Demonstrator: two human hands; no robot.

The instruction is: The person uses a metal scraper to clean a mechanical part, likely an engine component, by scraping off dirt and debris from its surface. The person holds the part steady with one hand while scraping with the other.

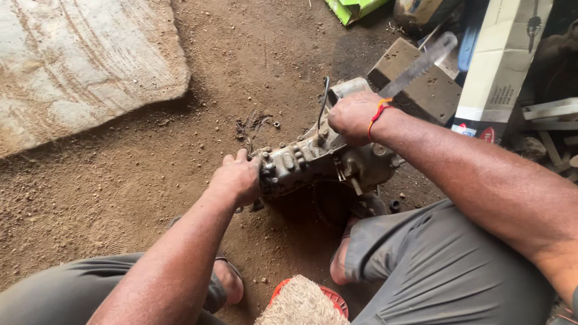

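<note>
Your left hand (238,177) grips the near end of a grimy metal engine casing (319,159), fingers curled tight around its bolted edge. The casing lies on the dirt floor (150,180) just ahead of your feet, between your knees, its length angled up and to the right. Your right hand (352,115) is closed in a fist on the upper part of the casing, and a thin black rod (324,102) stands up just beside its knuckles; you wear an orange thread band (378,113) on that wrist. A grey block (421,81) sits on the ground just beyond the casing, with a white cardboard box (503,60) standing to its right. A pale stone slab (78,60) lies well apart at upper left. A red-rimmed fuzzy mat (301,304) lies near your feet.
</note>
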